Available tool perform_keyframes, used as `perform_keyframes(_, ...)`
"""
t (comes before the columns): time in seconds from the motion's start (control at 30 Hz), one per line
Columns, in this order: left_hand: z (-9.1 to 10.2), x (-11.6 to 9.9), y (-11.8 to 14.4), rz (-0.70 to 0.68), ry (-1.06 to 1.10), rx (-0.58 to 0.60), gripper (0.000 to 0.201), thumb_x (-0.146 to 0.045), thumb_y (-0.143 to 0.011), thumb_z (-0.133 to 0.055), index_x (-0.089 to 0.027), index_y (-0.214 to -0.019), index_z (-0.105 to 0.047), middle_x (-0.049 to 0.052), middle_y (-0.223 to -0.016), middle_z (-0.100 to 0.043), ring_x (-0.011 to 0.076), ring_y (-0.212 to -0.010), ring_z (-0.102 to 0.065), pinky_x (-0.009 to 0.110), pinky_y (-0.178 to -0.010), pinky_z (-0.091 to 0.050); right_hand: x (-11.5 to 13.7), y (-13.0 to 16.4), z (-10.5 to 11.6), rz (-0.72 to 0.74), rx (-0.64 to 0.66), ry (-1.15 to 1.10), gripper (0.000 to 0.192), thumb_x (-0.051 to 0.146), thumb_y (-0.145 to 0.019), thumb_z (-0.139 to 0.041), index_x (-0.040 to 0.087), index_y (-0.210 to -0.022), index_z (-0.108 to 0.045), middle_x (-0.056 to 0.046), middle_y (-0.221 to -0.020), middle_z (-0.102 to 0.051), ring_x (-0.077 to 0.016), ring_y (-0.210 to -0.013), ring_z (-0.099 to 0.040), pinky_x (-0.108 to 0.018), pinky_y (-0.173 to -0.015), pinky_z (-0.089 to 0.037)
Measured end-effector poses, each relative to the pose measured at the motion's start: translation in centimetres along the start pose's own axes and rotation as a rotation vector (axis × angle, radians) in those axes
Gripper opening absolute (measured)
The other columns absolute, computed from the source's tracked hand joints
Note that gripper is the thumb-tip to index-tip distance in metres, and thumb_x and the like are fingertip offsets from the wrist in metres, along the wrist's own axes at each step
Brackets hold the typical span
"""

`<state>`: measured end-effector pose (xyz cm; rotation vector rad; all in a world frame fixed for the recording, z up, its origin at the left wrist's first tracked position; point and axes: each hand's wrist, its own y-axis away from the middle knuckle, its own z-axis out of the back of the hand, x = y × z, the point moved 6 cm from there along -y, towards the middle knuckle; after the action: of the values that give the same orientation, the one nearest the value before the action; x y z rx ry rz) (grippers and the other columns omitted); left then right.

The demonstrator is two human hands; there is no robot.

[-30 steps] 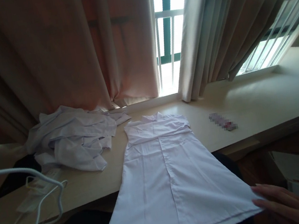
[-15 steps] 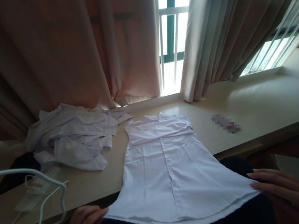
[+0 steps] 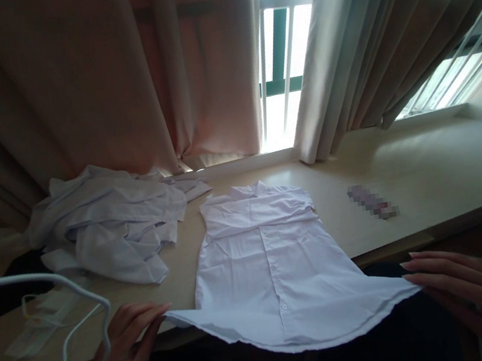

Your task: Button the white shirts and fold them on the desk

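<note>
A white button-up shirt point(image 3: 245, 265) lies front up on the ledge, its collar toward the window. The sleeves are folded across its upper part. Its hem hangs past the ledge's front edge, stretched between my two hands. My left hand point(image 3: 126, 339) pinches the hem's left corner between thumb and fingers. At the opposite corner, my right hand point(image 3: 472, 284) grips the hem the same way, its other fingers extended. The lower edge sags in a curve between them.
A crumpled pile of white cloth point(image 3: 111, 225) lies on the ledge point(image 3: 333, 214) at left. A white cable point(image 3: 59, 279) loops in front of a power strip point(image 3: 36, 329). A small blurred item point(image 3: 372, 201) rests at right. Curtains point(image 3: 88, 82) hang behind.
Both hands have raised the shirt's hem, and its lower edge now curves up at the corners. The upper part of the shirt stays on the ledge. The view has shifted slightly.
</note>
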<state>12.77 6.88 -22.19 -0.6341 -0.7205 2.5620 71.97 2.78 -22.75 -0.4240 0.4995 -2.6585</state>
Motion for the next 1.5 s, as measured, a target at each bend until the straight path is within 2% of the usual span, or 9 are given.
perform_keyframes(0.2, -1.0, 1.4, -2.9, 0.006, -0.001, -0.092, 0.018, -0.030, -0.094, -0.061, -0.028, -0.109, -0.070, 0.002, -0.100, -0.066, 0.0192, -0.094, -0.063, 0.033, -0.088, -0.048, -2.6, -3.2, -0.3, 0.057, -0.052, 0.029, 0.039, 0.033, -0.087, -0.062, 0.046, -0.124, -0.065, 0.003, -0.123, -0.068, -0.0302, -0.118, -0.062, -0.052, -0.097, -0.054)
perform_keyframes(0.4, -2.3, 3.5, -6.4, 0.006, 0.008, -0.083, 0.016, -0.026, -0.093, -0.062, -0.024, -0.107, -0.069, 0.003, -0.103, -0.067, 0.0189, -0.097, -0.064, 0.032, -0.091, -0.049, -2.1, -8.9, 0.0, 0.106, -0.091, 0.026, 0.030, 0.033, -0.088, -0.062, 0.037, -0.118, -0.067, -0.001, -0.118, -0.070, -0.0263, -0.114, -0.063, -0.045, -0.095, -0.051)
perform_keyframes(0.6, -5.4, 7.1, -11.0, 0.020, -0.006, -0.017, 0.018, -0.027, -0.094, -0.060, -0.022, -0.108, -0.070, 0.006, -0.105, -0.068, 0.0200, -0.103, -0.063, 0.034, -0.095, -0.049, -2.9, -15.4, -1.0, 0.153, -0.106, -0.007, 0.022, 0.033, -0.093, -0.058, 0.029, -0.111, -0.070, -0.005, -0.116, -0.070, -0.0245, -0.112, -0.063, -0.041, -0.097, -0.048)
perform_keyframes(0.8, -9.8, 11.0, -16.6, 0.018, 0.030, 0.019, 0.021, -0.031, -0.096, -0.056, -0.019, -0.106, -0.071, 0.008, -0.104, -0.068, 0.0195, -0.102, -0.063, 0.034, -0.096, -0.048, -6.7, -21.2, -5.0, 0.208, -0.073, 0.069, 0.020, 0.027, -0.089, -0.065, 0.024, -0.108, -0.071, -0.006, -0.109, -0.073, -0.0224, -0.109, -0.064, -0.039, -0.099, -0.046)
perform_keyframes(0.87, -11.8, 12.7, -18.3, 0.040, 0.042, 0.043, 0.024, -0.034, -0.097, -0.054, -0.019, -0.105, -0.071, 0.008, -0.103, -0.068, 0.0191, -0.100, -0.062, 0.033, -0.094, -0.048, -8.2, -23.3, -6.6, 0.207, -0.057, 0.081, 0.019, 0.027, -0.090, -0.064, 0.023, -0.107, -0.072, -0.006, -0.109, -0.073, -0.0216, -0.106, -0.064, -0.037, -0.097, -0.047)
perform_keyframes(1.07, -19.1, 18.9, -22.4, 0.204, 0.149, 0.137, 0.032, -0.041, -0.096, -0.053, -0.017, -0.103, -0.072, 0.008, -0.100, -0.067, 0.0173, -0.090, -0.061, 0.027, -0.073, -0.048, -12.7, -29.5, -12.7, 0.154, 0.051, 0.059, 0.023, 0.032, -0.094, -0.059, 0.017, -0.104, -0.074, -0.009, -0.103, -0.074, -0.0202, -0.097, -0.065, -0.034, -0.091, -0.048)
perform_keyframes(1.17, -21.9, 22.3, -24.1, 0.263, 0.181, 0.166, 0.034, -0.043, -0.094, -0.055, -0.016, -0.102, -0.073, 0.008, -0.098, -0.067, 0.0176, -0.088, -0.060, 0.027, -0.072, -0.047, -14.8, -32.1, -15.4, 0.104, 0.100, 0.049, 0.028, 0.036, -0.095, -0.057, 0.015, -0.105, -0.074, -0.008, -0.100, -0.075, -0.0184, -0.092, -0.066, -0.031, -0.087, -0.048)
perform_keyframes(1.3, -24.5, 26.1, -26.3, 0.293, 0.170, 0.185, 0.037, -0.046, -0.091, -0.058, -0.014, -0.101, -0.073, 0.009, -0.096, -0.067, 0.0182, -0.087, -0.060, 0.028, -0.074, -0.046, -17.6, -35.3, -17.9, -0.030, 0.125, -0.001, 0.044, 0.046, -0.095, -0.050, 0.011, -0.107, -0.074, -0.008, -0.100, -0.075, -0.0144, -0.083, -0.067, -0.026, -0.080, -0.045)
perform_keyframes(1.5, -28.4, 29.4, -29.2, 0.302, 0.148, 0.248, 0.037, -0.046, -0.088, -0.061, -0.013, -0.099, -0.074, 0.009, -0.099, -0.070, 0.0186, -0.087, -0.060, 0.031, -0.082, -0.045, -21.2, -39.2, -22.2, -0.160, 0.211, -0.036, 0.065, 0.058, -0.090, -0.043, 0.003, -0.109, -0.072, -0.009, -0.097, -0.075, -0.0107, -0.081, -0.066, -0.022, -0.076, -0.040)
